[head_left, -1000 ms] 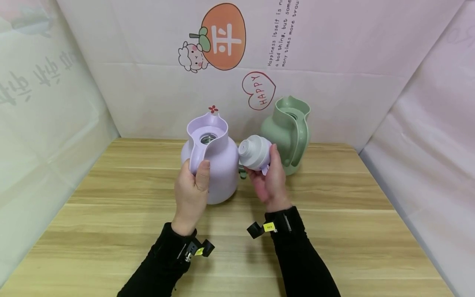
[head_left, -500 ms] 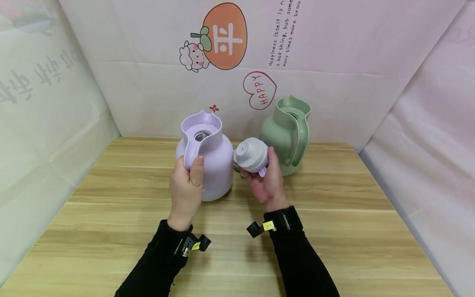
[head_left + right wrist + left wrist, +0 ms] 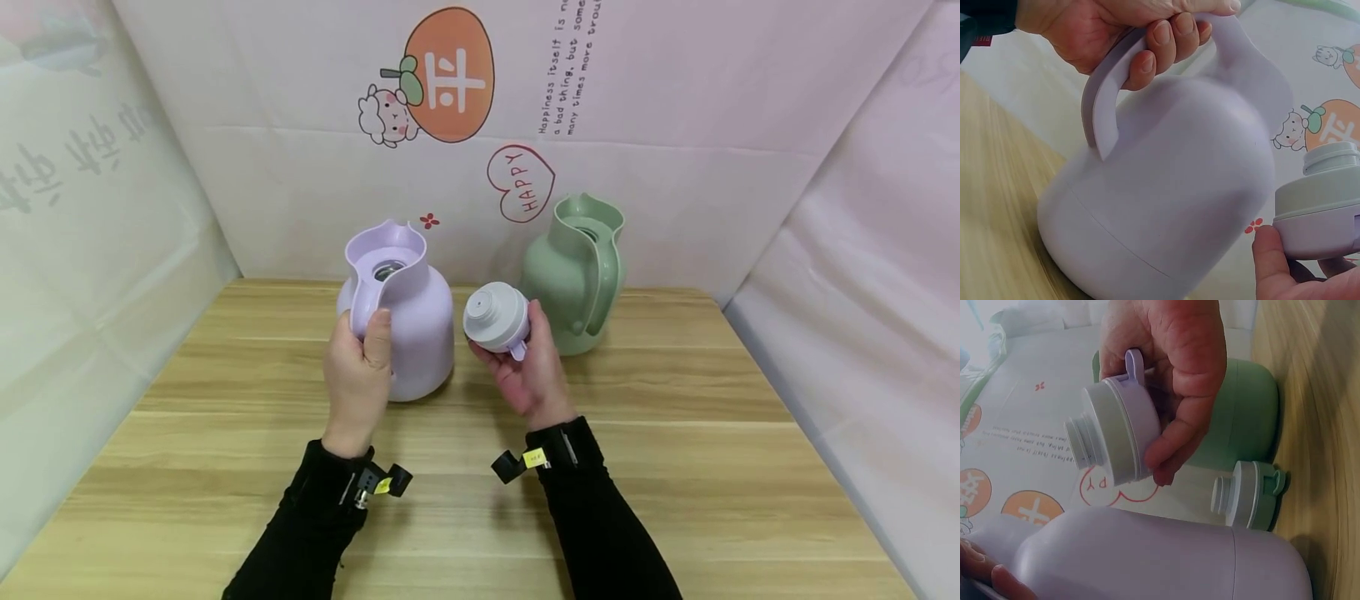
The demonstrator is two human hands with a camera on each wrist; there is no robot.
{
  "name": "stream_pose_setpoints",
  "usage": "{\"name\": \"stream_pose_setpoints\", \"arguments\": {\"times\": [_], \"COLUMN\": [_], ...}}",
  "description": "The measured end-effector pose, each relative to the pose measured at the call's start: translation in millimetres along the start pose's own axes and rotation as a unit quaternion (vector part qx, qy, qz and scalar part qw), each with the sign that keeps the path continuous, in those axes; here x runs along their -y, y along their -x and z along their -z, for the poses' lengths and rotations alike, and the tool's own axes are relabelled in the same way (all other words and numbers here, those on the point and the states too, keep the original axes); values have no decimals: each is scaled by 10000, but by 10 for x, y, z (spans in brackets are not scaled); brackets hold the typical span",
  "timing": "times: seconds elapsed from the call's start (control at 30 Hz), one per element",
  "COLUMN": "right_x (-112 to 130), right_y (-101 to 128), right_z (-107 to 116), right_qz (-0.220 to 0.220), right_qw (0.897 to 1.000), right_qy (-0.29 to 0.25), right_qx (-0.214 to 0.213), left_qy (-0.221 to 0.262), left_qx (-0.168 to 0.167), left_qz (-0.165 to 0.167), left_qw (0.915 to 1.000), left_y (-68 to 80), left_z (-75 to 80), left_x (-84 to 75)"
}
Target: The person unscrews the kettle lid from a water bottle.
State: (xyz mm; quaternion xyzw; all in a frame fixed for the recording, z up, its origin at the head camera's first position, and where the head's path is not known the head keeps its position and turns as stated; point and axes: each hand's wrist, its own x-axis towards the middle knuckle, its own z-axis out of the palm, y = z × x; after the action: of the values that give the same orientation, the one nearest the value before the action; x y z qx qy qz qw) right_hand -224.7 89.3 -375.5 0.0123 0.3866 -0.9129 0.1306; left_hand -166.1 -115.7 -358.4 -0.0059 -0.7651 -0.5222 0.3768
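Note:
My left hand (image 3: 355, 385) grips the handle (image 3: 1102, 109) of a lilac thermos jug (image 3: 420, 329), thumb along its near side. The jug's top is uncovered, so its round mouth shows inside the spouted collar. To the right, my right hand (image 3: 538, 375) holds the jug's stopper lid (image 3: 495, 318), a lilac cap with a pale grey threaded end. That threaded end faces up and toward the head camera. A small lilac tab (image 3: 1135, 364) sticks out from the cap's side. Between jug and lid there is a gap in the head view.
Behind my right hand stands a green thermos jug (image 3: 555, 292), its top uncovered too. A green stopper lid (image 3: 1259, 497) lies on the wooden table (image 3: 675, 467) near it, hidden in the head view. Printed white cloth (image 3: 660, 217) encloses the back and sides.
The lilac jug has moved left with my left hand around its handle. My right hand has shifted slightly left and down, and the lid's threaded end has turned further toward the head camera.

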Motion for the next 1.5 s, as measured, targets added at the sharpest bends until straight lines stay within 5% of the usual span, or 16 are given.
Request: {"name": "stream_pose_setpoints", "arguments": {"times": [1.5], "right_x": [-160], "right_y": [9], "right_z": [-11], "right_qz": [-273], "right_qw": [9988], "right_qy": [254], "right_qx": [312], "left_qy": [-763], "left_qx": [-95], "left_qz": [485], "left_qw": [9959], "left_y": [-754], "left_z": [198], "left_x": [505]}}
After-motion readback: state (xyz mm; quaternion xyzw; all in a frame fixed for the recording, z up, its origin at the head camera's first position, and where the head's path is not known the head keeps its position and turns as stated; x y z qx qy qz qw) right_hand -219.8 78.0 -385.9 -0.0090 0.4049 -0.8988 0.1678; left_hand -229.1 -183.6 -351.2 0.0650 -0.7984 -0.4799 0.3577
